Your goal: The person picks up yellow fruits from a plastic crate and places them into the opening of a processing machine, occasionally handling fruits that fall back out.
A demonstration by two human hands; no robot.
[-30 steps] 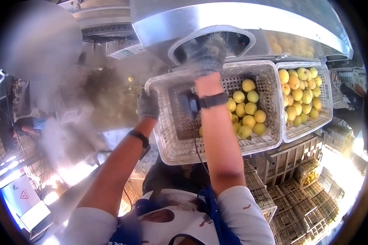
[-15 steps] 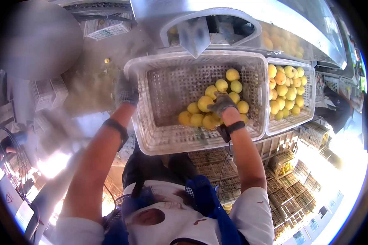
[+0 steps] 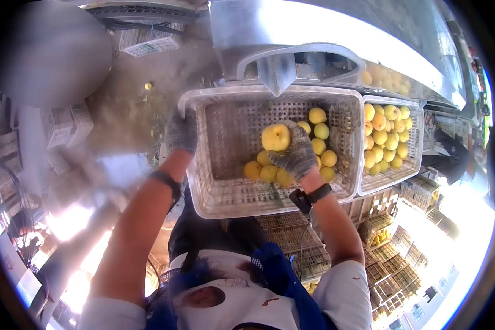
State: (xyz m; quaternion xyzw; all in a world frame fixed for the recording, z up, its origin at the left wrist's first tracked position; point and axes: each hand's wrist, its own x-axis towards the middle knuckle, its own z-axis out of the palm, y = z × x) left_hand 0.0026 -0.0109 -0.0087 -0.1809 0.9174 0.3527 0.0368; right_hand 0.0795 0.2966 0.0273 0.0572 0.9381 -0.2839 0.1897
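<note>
The right hand (image 3: 296, 154) has changed most: a second ago it was inside the opening (image 3: 319, 61) of the metal machine (image 3: 335, 27), half a second ago it was down among the fruit, and now it pinches one yellow fruit (image 3: 275, 137) between thumb and fingers. The work therefore appears to be at the point of handling a single piece, apart from the rest.

That fruit is over the middle of the near crate (image 3: 225, 204), above the loose fruit (image 3: 268, 174) gathered toward its right and front. The left hand (image 3: 180, 135) has stayed at the crate's left rim; it is dark and blurred, so whether its fingers grip or just rest cannot be told. A fuller crate (image 3: 390, 177) stands just beside, on the right, below the machine.
</note>
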